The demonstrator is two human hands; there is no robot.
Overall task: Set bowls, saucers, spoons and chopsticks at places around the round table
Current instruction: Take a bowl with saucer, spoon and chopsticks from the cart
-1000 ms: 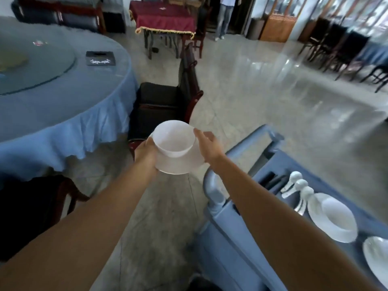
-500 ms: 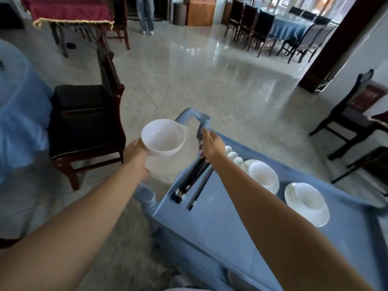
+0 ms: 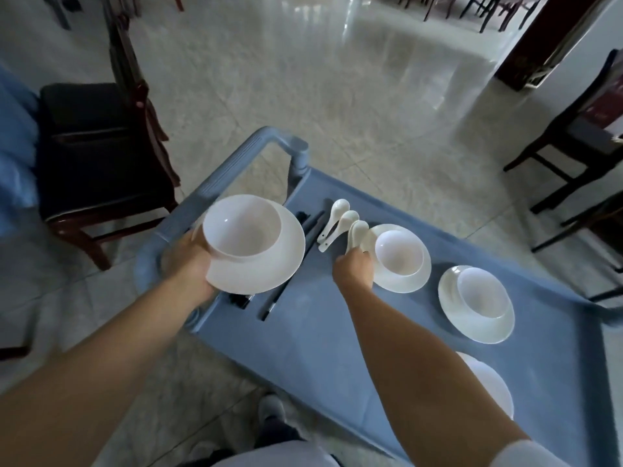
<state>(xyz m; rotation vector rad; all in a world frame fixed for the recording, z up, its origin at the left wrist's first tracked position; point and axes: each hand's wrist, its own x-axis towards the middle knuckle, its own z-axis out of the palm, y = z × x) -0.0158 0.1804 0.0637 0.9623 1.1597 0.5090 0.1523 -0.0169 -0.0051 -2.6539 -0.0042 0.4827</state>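
Note:
My left hand (image 3: pixel 188 264) holds a white saucer (image 3: pixel 279 261) with a white bowl (image 3: pixel 241 227) on it, above the left end of the blue cart (image 3: pixel 303 332). My right hand (image 3: pixel 354 267) is closed on the handle of a white spoon (image 3: pixel 358 232) on the cart top. Two more white spoons (image 3: pixel 338 219) lie just left of it. Black chopsticks (image 3: pixel 312 224) lie on the cart, partly hidden under the held saucer. Two other bowls on saucers (image 3: pixel 399 254) (image 3: pixel 478 301) stand to the right.
The cart handle (image 3: pixel 236 163) curves at the far left end. A dark wooden chair (image 3: pixel 97 146) stands left of the cart beside the blue tablecloth (image 3: pixel 13 156). Another chair (image 3: pixel 580 139) is at the right. A further white dish (image 3: pixel 492 385) shows behind my right forearm.
My view has swung from the round table to the cart. My right hand left the saucer, passed over the chopsticks and closed on a spoon. My left hand alone carries bowl and saucer.

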